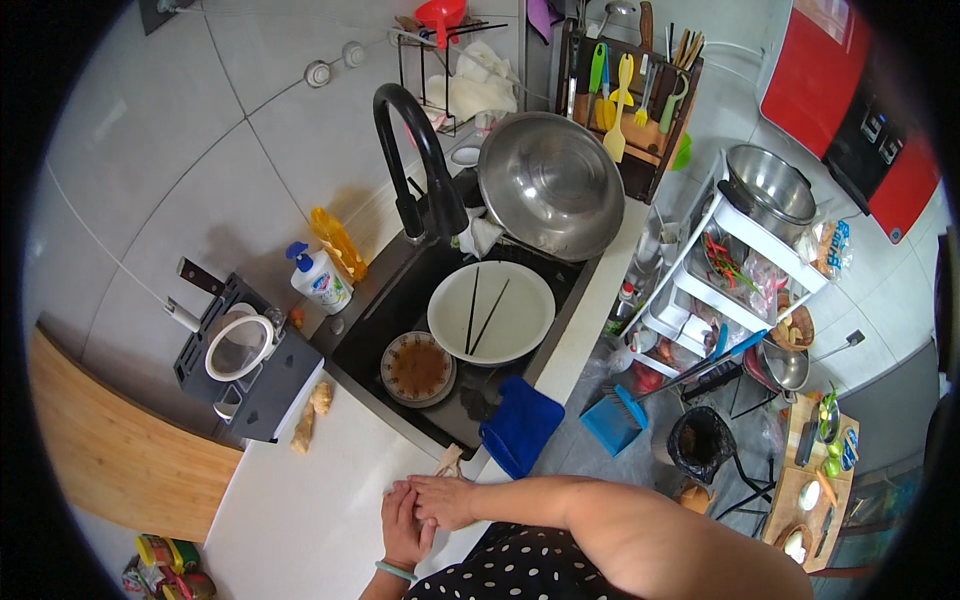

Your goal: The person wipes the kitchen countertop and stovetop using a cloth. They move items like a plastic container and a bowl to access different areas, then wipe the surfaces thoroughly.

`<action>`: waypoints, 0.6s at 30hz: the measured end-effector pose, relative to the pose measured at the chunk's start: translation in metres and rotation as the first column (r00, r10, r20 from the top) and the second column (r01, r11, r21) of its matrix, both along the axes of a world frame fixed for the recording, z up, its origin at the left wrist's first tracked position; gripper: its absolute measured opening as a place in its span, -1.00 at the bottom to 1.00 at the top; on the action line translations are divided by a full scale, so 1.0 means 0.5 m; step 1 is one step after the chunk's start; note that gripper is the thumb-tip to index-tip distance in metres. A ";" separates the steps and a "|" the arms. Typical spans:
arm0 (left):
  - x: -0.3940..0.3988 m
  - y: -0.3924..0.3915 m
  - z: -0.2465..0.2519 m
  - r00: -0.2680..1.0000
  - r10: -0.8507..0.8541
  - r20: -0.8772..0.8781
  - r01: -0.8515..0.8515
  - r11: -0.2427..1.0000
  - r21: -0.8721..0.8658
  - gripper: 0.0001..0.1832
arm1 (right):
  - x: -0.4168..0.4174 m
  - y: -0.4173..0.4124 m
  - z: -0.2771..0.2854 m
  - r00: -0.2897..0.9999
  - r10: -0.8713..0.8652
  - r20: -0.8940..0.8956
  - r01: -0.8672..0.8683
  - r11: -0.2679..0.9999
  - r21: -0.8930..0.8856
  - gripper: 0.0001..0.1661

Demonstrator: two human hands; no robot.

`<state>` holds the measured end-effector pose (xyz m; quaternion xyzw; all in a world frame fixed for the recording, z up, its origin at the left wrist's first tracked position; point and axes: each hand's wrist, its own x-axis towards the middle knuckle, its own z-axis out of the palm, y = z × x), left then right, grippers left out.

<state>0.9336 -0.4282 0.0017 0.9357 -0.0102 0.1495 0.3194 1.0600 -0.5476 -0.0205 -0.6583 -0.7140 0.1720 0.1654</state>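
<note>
On the white countertop (315, 510), near the sink's front corner, my left hand (403, 523) and my right hand (444, 501) touch, their fingers overlapping. No held thing shows; the palms are hidden. A green bangle (396, 571) circles my left wrist. Just beyond my right hand is a crumpled beige thing (451, 459), its kind unclear. A blue cloth (521, 427) hangs over the sink's edge. In the dark sink (367, 330), a white basin (517, 322) holds liquid and two dark chopsticks (489, 318). Beside it, a patterned bowl (418, 368) holds brownish liquid.
A black faucet (425, 165) arches over the sink, and a large steel bowl (551, 184) leans behind it. Ginger (311, 420) lies by a grey knife holder (270, 397). Soap bottles (322, 281) stand at the sink's left. A white trolley (720, 277) and a bin (701, 442) are at right.
</note>
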 end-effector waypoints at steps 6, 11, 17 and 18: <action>-0.009 -0.006 -0.003 0.998 0.047 -0.036 -0.046 0.998 0.035 -0.31 | 0.006 -0.007 0.023 0.997 0.029 -0.076 -0.029 1.000 0.006 -0.61; -0.014 -0.011 -0.006 0.997 0.070 -0.033 -0.068 0.996 0.060 -0.33 | 0.002 0.000 0.012 0.997 0.046 -0.058 -0.048 0.998 -0.044 -0.60; -0.012 -0.008 -0.014 0.998 0.059 -0.017 -0.058 0.996 0.064 -0.35 | 0.002 0.004 0.006 0.998 0.050 -0.038 -0.052 0.996 -0.066 -0.55; -0.010 -0.009 -0.015 0.998 0.065 -0.012 -0.064 0.996 0.069 -0.35 | 0.003 0.005 0.002 0.999 0.044 -0.026 -0.046 0.996 -0.074 -0.54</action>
